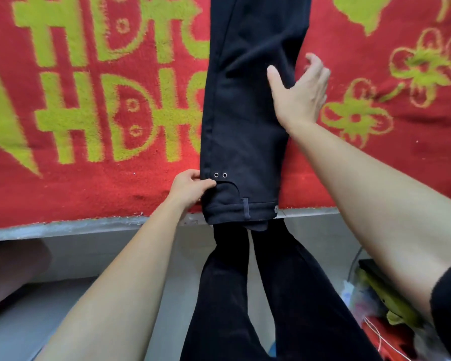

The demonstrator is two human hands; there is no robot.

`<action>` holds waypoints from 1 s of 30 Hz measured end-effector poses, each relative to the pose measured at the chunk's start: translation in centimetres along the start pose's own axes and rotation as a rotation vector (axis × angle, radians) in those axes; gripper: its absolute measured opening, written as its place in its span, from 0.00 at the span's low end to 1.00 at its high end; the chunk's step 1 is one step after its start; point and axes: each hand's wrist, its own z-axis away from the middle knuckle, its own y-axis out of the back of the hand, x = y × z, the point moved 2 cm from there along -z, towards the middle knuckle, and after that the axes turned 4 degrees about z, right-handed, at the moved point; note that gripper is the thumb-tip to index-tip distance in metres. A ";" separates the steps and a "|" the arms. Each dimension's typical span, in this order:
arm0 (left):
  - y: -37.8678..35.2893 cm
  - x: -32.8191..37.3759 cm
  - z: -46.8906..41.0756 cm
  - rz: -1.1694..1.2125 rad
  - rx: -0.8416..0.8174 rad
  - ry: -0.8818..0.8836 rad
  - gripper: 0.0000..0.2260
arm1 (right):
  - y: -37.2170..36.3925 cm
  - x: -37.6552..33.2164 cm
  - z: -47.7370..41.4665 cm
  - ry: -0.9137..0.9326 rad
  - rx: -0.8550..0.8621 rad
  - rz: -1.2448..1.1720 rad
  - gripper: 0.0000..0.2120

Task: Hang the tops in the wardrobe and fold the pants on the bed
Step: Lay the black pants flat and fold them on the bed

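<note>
Pants [245,113] lie flat on the blanket [89,191], running from 6 to 12 o'clock, waistband nearest. Left hand [190,188] pinches the waist at 7 o'clock, seemingly anchoring it. Right hand [300,92], released with fingers spread, is at the 2 o'clock edge, probably smoothing before the fold.

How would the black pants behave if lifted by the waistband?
Probably floppy: the black pants lie flat and softly creased. Likely to drag, not slide, on the fuzzy red blanket.
</note>
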 end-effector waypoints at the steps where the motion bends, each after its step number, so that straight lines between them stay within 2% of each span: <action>1: -0.1 0.0 -0.1 -0.020 -0.001 -0.004 0.10 | -0.1 2.2 1.2 -0.101 -0.134 -0.040 0.39; 2: -0.1 0.0 -0.2 -0.045 0.003 -0.014 0.10 | -0.3 4.3 2.8 -0.162 -0.301 -0.066 0.39; 4: -0.3 -0.4 -0.2 -0.106 0.021 -0.031 0.08 | -0.7 8.0 6.6 -0.183 -0.555 -0.078 0.29; 6: -0.8 -1.1 0.3 -0.149 0.018 -0.005 0.08 | -1.0 10.6 9.4 -0.223 -0.627 -0.105 0.21; 8: -1.5 -2.7 1.5 -0.196 -0.023 0.047 0.09 | -1.0 12.2 11.1 -0.288 -0.697 -0.116 0.23; 11: -2.7 -5.5 3.7 -0.286 -0.089 0.114 0.13 | -0.3 14.5 13.2 -0.324 -0.789 -0.009 0.27; 15: -3.7 -7.4 5.4 -0.194 -0.122 0.190 0.11 | 0.7 16.4 14.5 -0.392 -0.871 0.051 0.37; 17: -3.8 -7.0 5.6 -0.212 -0.123 0.183 0.10 | 1.0 16.3 14.1 -0.347 -0.910 0.175 0.39; 18: -3.7 -6.3 5.4 -0.270 -0.116 0.149 0.12 | 1.4 15.7 13.6 -0.303 -0.879 0.263 0.39; 20: -3.2 -3.8 4.5 -0.419 -0.027 0.040 0.17 | 2.2 14.0 12.0 -0.224 -0.689 0.332 0.38; 22: -2.7 0.0 3.2 -0.454 0.108 -0.085 0.21 | 2.9 11.8 9.6 -0.087 -0.469 0.216 0.35; 24: -2.5 4.3 1.6 -0.457 0.198 -0.225 0.24 | 3.3 9.6 6.2 0.131 -0.303 0.144 0.30; 26: -2.8 8.5 -0.2 -0.519 0.225 -0.367 0.25 | 3.3 7.5 2.0 0.282 -0.234 0.176 0.27; 30: -3.9 16.4 -3.1 -0.598 0.230 -0.513 0.23 | 2.6 3.9 -5.9 0.372 -0.279 0.198 0.24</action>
